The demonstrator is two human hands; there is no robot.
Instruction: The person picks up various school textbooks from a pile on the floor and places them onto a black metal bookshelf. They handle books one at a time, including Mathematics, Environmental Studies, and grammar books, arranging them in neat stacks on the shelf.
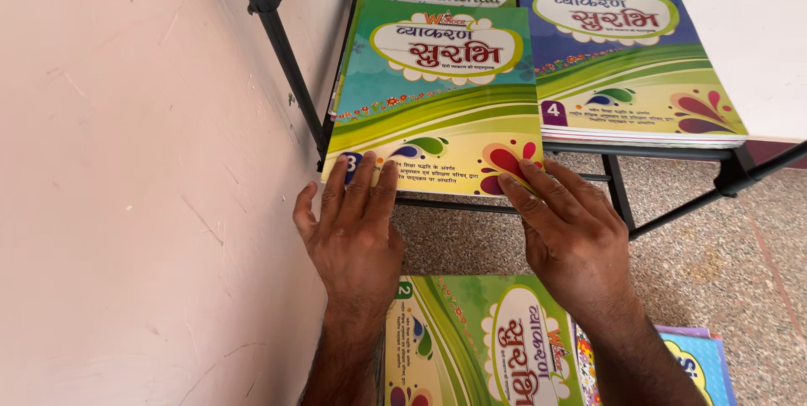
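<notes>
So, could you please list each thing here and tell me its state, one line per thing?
Left hand: open, flat, fingers resting on the teal book's near edge.
Right hand: open, fingers on the same book's near right corner.
Teal book: closed, lying on top of a stack on the shelf.
Blue book: closed, flat on the shelf, beside it.
Green book: closed, lying below, near the floor.
Metal rack: upright, against the wall.

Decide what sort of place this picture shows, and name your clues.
Probably a school storeroom or bookshop corner: stacks of school textbooks lie on a black metal rack, with more textbooks on the speckled floor.
</notes>
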